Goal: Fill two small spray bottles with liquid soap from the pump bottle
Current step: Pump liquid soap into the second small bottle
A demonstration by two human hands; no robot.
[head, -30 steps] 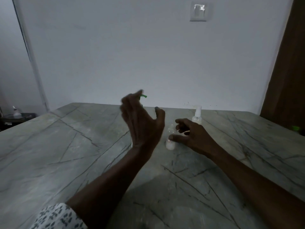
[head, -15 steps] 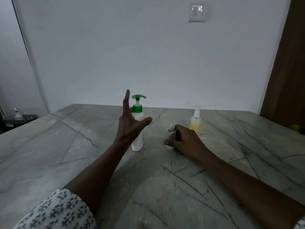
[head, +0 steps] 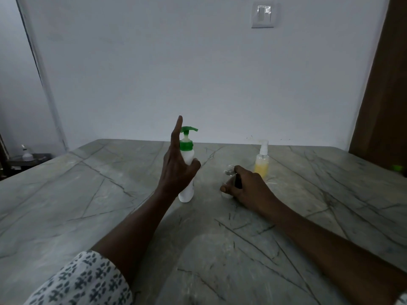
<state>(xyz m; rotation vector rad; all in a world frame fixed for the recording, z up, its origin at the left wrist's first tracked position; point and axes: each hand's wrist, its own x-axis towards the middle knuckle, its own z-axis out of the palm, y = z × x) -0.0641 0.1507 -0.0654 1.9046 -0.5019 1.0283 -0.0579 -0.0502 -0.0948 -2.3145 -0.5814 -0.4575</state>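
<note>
One pump bottle [head: 186,172] w/ green top, two small spray bottles on table [head: 88,194]: R hand [head: 246,190] grasps clear bottle [head: 229,176], yellow-filled bottle [head: 262,164] behind; L hand [head: 176,166] spread, ungripped

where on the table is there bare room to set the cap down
Bare table left of the pump bottle, and in front between both forearms. Crowded from the pump bottle across the right hand and clear bottle to the yellow spray bottle.

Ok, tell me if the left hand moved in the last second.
Yes. The left hand shifted left: it hid the pump bottle before, and now the bottle shows beside it.
</note>
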